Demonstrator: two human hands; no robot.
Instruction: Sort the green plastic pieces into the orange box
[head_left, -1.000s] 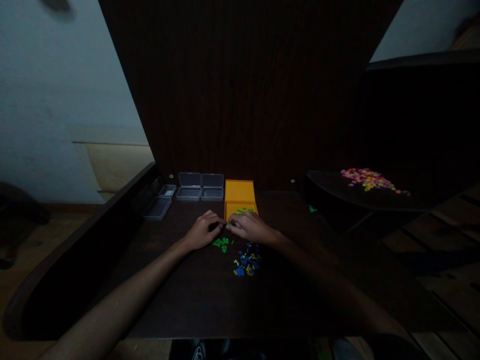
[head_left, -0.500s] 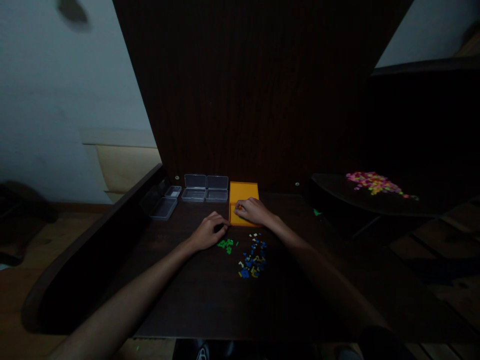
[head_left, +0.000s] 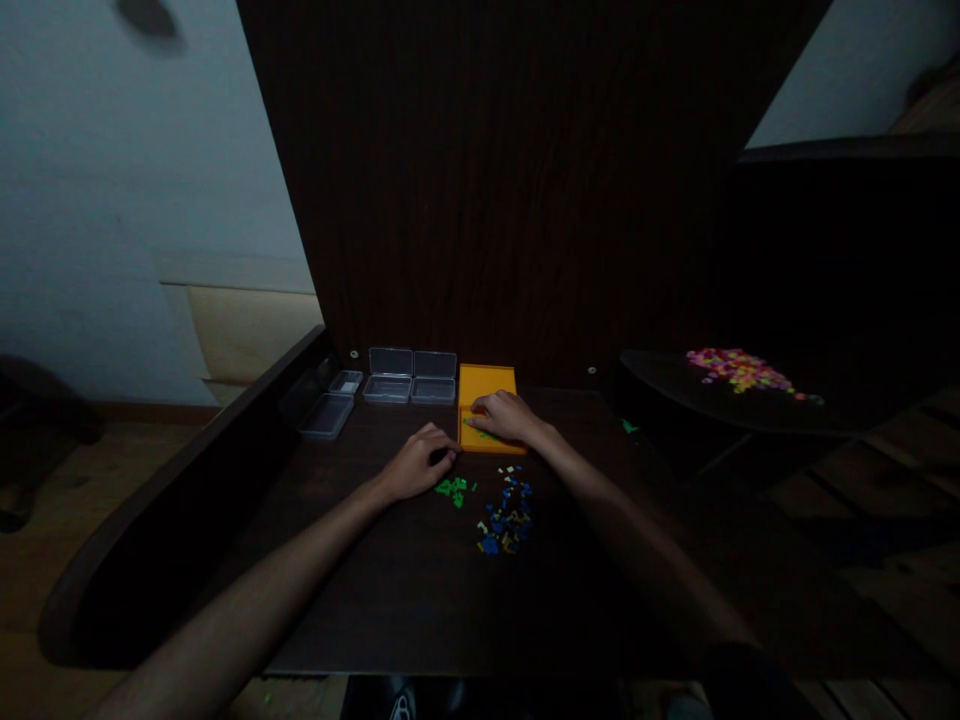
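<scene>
My left hand [head_left: 416,462] rests on the dark table with its fingers curled, just left of a small cluster of green pieces [head_left: 453,488]. My right hand [head_left: 504,414] lies over the open orange box [head_left: 487,381], fingers bent down onto green pieces inside it. What either hand pinches is too small and dark to make out. A pile of blue and yellow pieces [head_left: 506,515] lies in front of the right wrist.
Open clear plastic cases [head_left: 409,375] stand left of the orange box, two more [head_left: 330,405] further left by the table's raised edge. A heap of pink and yellow pieces [head_left: 739,368] lies on a dark shelf at the right.
My right hand has moved from beside the left hand forward onto the orange box. The left hand has stayed by the green pieces.
</scene>
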